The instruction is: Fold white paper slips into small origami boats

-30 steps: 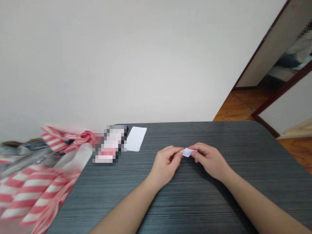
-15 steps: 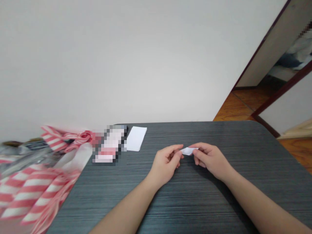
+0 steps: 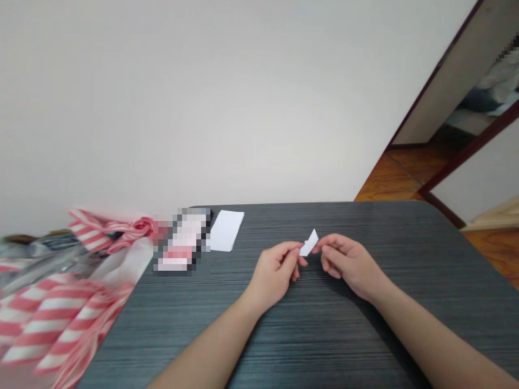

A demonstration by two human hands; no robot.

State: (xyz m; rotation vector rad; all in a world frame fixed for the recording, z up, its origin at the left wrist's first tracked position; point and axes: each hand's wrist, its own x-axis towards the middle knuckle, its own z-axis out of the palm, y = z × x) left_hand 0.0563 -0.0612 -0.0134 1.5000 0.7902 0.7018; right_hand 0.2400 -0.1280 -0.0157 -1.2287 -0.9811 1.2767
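Observation:
A small folded piece of white paper (image 3: 310, 242) stands tilted up between my two hands, just above the dark grey striped table (image 3: 365, 335). My left hand (image 3: 277, 273) pinches its lower left end between thumb and forefinger. My right hand (image 3: 348, 263) has its fingers curled, with thumb and forefinger tips touching the paper's right edge. Both forearms reach in from the near edge.
A flat white paper sheet (image 3: 226, 230) lies at the table's far left. A blurred-out flat object (image 3: 182, 241) sits beside it. Pink and white striped plastic bags (image 3: 60, 302) pile up at the left. A wooden floor (image 3: 389, 175) and a doorway show at the right.
The folded paper has turned from lying flat between my fingers to standing tilted up. My hands have drawn slightly apart, and my right hand's grip has slid to the paper's edge.

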